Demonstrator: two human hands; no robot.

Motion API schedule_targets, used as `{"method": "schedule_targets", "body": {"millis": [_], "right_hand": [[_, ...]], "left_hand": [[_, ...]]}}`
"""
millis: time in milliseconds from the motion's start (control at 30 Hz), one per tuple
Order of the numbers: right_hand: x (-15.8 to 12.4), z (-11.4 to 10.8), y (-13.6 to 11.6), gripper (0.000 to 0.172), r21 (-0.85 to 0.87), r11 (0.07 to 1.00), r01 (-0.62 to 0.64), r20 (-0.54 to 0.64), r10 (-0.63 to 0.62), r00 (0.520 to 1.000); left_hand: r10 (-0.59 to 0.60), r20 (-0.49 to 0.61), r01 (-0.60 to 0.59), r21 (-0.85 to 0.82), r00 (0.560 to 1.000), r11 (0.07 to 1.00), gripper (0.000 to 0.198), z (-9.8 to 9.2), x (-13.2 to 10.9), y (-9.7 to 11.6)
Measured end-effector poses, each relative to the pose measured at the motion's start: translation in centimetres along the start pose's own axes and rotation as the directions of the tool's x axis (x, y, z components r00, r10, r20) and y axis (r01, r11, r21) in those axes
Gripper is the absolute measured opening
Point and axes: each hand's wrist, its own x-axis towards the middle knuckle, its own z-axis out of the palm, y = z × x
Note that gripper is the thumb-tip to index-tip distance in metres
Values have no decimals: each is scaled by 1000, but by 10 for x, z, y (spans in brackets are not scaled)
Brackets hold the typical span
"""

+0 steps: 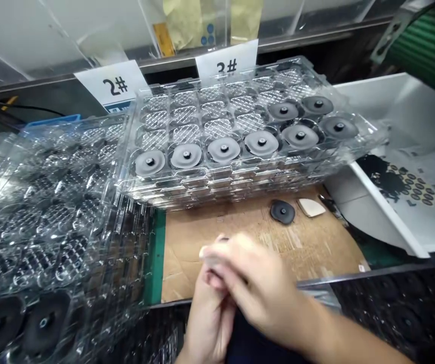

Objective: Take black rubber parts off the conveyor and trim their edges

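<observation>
The left hand and right hand meet above the front edge of a cardboard sheet, pinching a small pale piece, blurred but seemingly thin and light, best held by its edge, a black disc lying farther back.

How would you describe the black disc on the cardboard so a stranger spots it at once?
Start at the stack of clear trays. On the cardboard just in front lies a black disc, beside a pale wedge. It alone sits outside the tray pockets.
</observation>
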Motion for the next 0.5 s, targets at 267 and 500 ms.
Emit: {"method": "schedule_targets", "body": {"millis": [267, 500], "right_hand": [[10, 12, -22, 24, -2, 996, 87, 23, -87, 996], [-3, 6, -28, 20, 145, 989, -11, 141, -10, 990]], "left_hand": [[66, 95, -73, 69, 993, 995, 47, -3, -15, 8], [103, 69, -111, 117, 992, 987, 64, -4, -20, 13]]}}
